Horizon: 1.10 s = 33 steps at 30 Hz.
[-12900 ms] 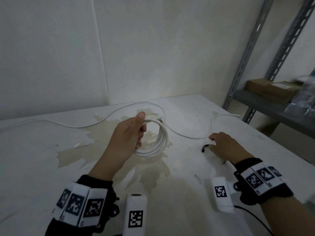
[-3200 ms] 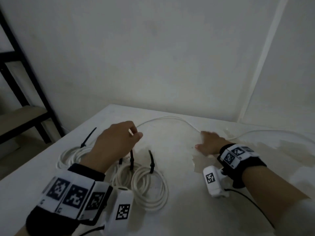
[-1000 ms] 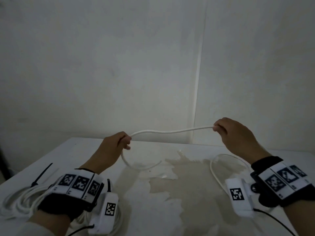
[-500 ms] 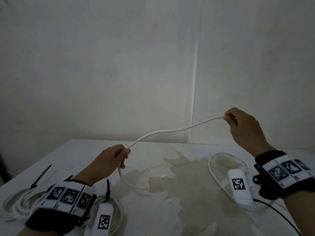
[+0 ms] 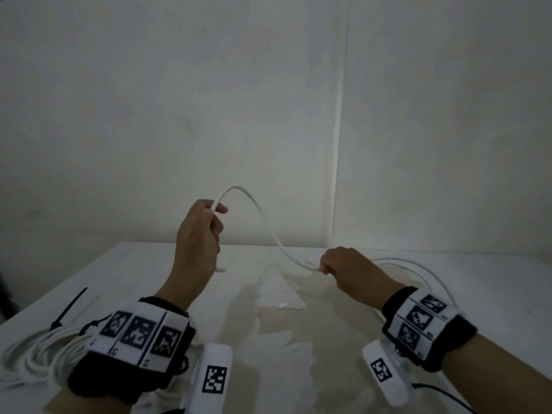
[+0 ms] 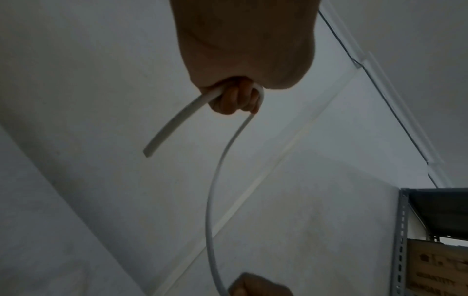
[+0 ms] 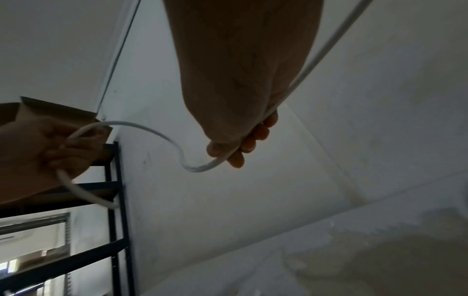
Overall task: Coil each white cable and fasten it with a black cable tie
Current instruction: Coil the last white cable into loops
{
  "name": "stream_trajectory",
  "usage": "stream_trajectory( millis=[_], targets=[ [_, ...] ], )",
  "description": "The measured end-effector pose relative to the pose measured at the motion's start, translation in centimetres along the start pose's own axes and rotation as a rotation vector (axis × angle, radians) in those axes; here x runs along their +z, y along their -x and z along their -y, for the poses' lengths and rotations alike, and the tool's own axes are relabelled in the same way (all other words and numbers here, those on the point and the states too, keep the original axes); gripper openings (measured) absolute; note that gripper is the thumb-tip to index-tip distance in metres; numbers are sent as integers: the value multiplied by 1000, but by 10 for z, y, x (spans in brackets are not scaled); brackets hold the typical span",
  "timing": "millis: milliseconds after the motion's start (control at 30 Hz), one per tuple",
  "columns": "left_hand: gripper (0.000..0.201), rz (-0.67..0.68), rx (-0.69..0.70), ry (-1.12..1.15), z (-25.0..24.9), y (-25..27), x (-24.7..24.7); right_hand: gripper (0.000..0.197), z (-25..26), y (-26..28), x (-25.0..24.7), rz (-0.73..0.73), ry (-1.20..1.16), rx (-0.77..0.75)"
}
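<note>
Here my left hand [image 5: 198,234] is raised above the table [image 5: 143,264], fingers curled around the white cable [image 5: 263,219] near its free end; from the left wrist view a short cut tail [image 6: 174,122] sticks out one side of my fist while the long run leaves the other side and curves down. My right hand [image 5: 348,268] sits lower, close over the table's stained patch [image 5: 298,324], and its fingers [image 7: 253,138] are wrapped around the same cable further along. Between my two hands the cable rises from the left fist in a hump, then sweeps down in an S-shaped curve to the right fist. Past my right hand it loops out in a wide arc [image 5: 418,267] over the table on the far right side of the stain. At the table's near left corner, partly hidden behind my left wristband [image 5: 134,333], lie coiled white cables [image 5: 33,351], and a black cable tie [image 5: 70,307] stands up at a slant from one bundle. A pale wall [image 5: 239,100] rises just behind the table. A dark metal shelf frame [image 7: 116,200] shows beyond my left hand in the right wrist view.
</note>
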<state>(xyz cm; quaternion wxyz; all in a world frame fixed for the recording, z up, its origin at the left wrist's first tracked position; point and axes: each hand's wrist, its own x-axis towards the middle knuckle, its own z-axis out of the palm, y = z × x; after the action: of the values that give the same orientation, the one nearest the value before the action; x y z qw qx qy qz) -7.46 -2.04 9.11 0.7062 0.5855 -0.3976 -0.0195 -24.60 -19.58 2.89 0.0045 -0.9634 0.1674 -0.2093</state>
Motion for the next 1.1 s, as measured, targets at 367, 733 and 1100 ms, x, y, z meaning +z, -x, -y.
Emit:
stream_trajectory(
  millis=[367, 733, 1100],
  targets=[
    [22, 165, 141, -326, 18, 3, -7, 49, 66, 2, -11, -235, -47, -420],
    [35, 457, -20, -311, 17, 18, 14, 25, 68, -24, -41, -282, -454, -97],
    [39, 516, -120, -184, 6, 25, 19, 29, 64, -18, -60, -278, -483, 180]
  ],
)
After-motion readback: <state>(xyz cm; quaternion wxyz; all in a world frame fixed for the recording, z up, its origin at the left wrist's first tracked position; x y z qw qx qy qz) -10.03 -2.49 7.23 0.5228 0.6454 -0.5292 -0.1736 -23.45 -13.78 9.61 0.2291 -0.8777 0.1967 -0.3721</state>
